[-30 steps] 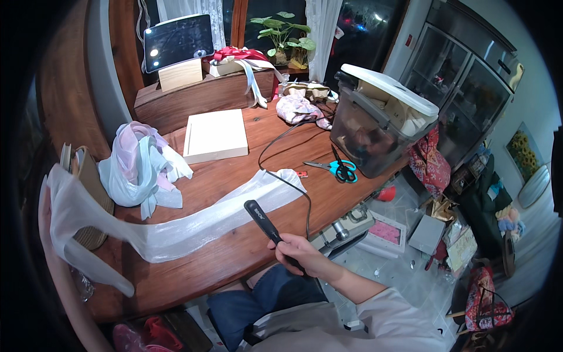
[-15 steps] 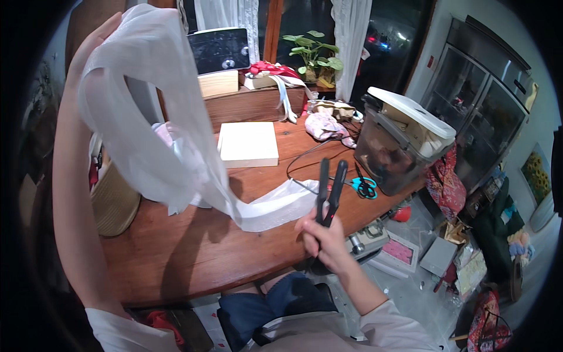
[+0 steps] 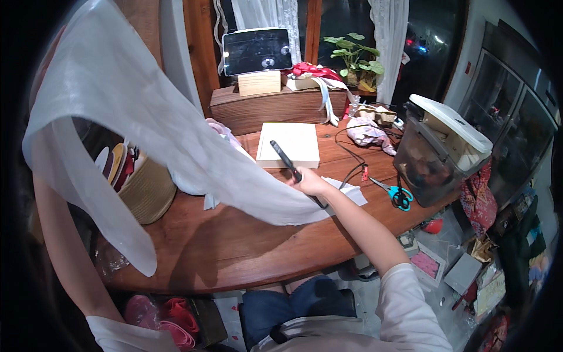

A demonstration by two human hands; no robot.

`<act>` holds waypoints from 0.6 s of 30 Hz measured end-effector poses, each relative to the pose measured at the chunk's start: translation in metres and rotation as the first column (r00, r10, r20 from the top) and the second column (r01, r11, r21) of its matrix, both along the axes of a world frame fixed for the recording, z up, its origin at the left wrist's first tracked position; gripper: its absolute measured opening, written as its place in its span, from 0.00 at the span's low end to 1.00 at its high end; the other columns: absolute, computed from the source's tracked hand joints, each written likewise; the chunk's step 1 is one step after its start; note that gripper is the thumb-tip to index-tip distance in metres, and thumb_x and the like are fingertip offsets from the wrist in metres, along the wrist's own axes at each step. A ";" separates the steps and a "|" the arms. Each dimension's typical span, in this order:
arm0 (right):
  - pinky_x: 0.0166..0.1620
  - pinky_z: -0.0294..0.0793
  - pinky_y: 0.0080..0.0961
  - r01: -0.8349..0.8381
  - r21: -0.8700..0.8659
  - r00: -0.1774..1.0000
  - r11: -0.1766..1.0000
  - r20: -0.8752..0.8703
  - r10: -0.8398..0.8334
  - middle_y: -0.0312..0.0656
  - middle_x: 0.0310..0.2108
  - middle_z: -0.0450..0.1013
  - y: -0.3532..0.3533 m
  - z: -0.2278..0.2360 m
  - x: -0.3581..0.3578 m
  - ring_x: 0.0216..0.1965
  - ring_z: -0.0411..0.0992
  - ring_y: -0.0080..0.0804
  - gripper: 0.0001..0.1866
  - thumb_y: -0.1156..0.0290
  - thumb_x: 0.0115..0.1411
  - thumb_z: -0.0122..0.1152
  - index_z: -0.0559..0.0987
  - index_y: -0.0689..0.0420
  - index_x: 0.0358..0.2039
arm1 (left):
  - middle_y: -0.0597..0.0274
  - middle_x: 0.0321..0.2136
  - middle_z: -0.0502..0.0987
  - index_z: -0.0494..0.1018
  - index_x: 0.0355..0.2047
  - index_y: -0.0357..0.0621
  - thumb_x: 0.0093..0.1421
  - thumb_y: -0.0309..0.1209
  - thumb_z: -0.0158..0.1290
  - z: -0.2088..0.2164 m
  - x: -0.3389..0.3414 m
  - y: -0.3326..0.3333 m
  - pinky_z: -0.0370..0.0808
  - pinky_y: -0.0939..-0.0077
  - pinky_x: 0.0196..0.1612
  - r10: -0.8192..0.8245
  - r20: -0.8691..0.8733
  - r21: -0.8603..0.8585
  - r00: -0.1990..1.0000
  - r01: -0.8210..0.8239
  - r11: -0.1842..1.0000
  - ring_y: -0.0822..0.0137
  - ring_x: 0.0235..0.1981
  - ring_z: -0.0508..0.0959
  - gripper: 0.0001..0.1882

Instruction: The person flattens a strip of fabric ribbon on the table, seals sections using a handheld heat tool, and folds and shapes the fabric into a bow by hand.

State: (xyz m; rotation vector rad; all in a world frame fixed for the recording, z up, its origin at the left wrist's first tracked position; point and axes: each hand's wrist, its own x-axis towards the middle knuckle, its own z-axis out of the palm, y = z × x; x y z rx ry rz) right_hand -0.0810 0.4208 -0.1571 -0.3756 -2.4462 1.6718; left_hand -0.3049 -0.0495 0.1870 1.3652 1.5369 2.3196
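A long strip of sheer white fabric [image 3: 193,158] hangs from high at the left, and its far end lies on the wooden table. My left arm [image 3: 61,240] is raised at the left; the strip covers its hand and hides the fingers, while the fabric hangs from there. My right hand [image 3: 311,182] is closed around a black hair straightener [image 3: 283,156] with a cord, above the table and beside the strip's lower part. The straightener's arms look close together. Whether fabric lies between its plates, I cannot tell. Scissors with turquoise handles [image 3: 400,198] lie to the right.
A white box [image 3: 290,138] lies behind the straightener. A lidded grey bin [image 3: 425,149] stands at the table's right, with a bundled cloth [image 3: 369,132] near it. At left stands a woven basket [image 3: 149,190]. A tablet [image 3: 257,53] rests at the back.
My right hand has moved forward and left over the table, with the straightener now tilted left. The raised fabric has shifted left, and its lower stretch is more drawn out. The view has shifted too.
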 end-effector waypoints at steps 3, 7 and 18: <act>0.32 0.66 0.20 -0.030 0.320 0.996 0.947 0.084 0.003 0.32 0.24 0.69 -0.017 0.008 0.008 0.26 0.66 0.21 0.08 0.78 0.48 0.61 0.70 0.58 0.27 | 0.56 0.41 0.74 0.62 0.55 0.35 0.63 0.39 0.48 -0.018 -0.002 -0.030 0.78 0.78 0.42 0.031 0.088 -0.060 0.996 -0.026 0.998 0.70 0.37 0.78 0.25; 0.33 0.66 0.18 0.013 0.004 1.000 1.000 0.021 -0.013 0.31 0.24 0.67 0.001 0.018 0.043 0.28 0.65 0.19 0.12 0.78 0.47 0.62 0.70 0.59 0.32 | 0.55 0.44 0.73 0.63 0.55 0.34 0.64 0.41 0.46 -0.043 -0.002 -0.056 0.77 0.76 0.43 0.059 0.191 -0.137 0.980 -0.033 0.990 0.68 0.39 0.78 0.25; 0.34 0.68 0.27 0.308 0.512 0.946 0.802 -0.076 -0.315 0.39 0.24 0.67 0.102 0.125 0.082 0.30 0.70 0.31 0.13 0.84 0.46 0.56 0.68 0.59 0.33 | 0.52 0.50 0.71 0.65 0.53 0.34 0.65 0.44 0.42 -0.218 0.004 -0.111 0.72 0.68 0.50 0.102 0.493 -0.351 0.864 0.090 0.932 0.62 0.46 0.75 0.25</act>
